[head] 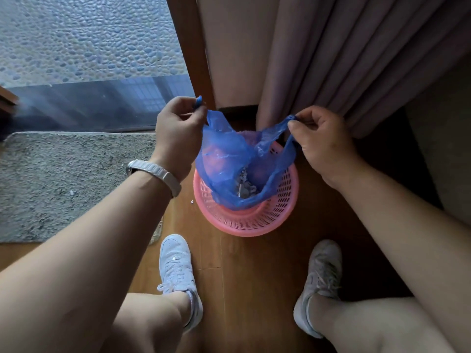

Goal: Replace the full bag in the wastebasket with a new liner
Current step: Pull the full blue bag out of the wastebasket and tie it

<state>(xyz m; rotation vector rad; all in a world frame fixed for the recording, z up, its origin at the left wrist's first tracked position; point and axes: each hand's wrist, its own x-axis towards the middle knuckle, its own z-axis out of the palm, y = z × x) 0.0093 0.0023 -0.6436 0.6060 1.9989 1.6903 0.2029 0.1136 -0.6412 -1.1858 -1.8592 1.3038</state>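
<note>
Floor: warm brown wood-plank floor (242, 271), boards running away from the viewer, darker in shadow toward the right
Rug: grey shaggy pile rug (63, 184) lying flat on the planks at left, its near edge level with the wastebasket
Glass: sliding glass door (102, 108) behind the rug, with a grey pebbled ground surface (89, 36) visible beyond it
Frame: brown wooden door post (190, 47) rising between the glass and the curtain
Curtain: mauve pleated fabric curtain (356, 59) hanging to the floor at right, its lower folds just behind the wastebasket
Wastebasket: round pink perforated plastic wastebasket (254, 220) standing upright on the planks, between the rug and the curtain
Bag: translucent blue plastic bag (229, 154), lower part still inside the wastebasket, upper part drawn up above the rim; crumpled pale refuse shows through the open mouth
Left hand: left hand (175, 128) closed in a pinch on one handle of the bag, held above the far left of the rim; white band watch (163, 174) on that wrist
Right hand: right hand (323, 138) closed in a pinch on the other handle, above the far right of the rim; the two handles held apart, mouth of bag spread between them
Feet: two white lace-up trainers (175, 266) planted on the planks, one each side, near edge of the wastebasket between them
Debris: small white scrap (191, 201) on the floor just left of the wastebasket
</note>
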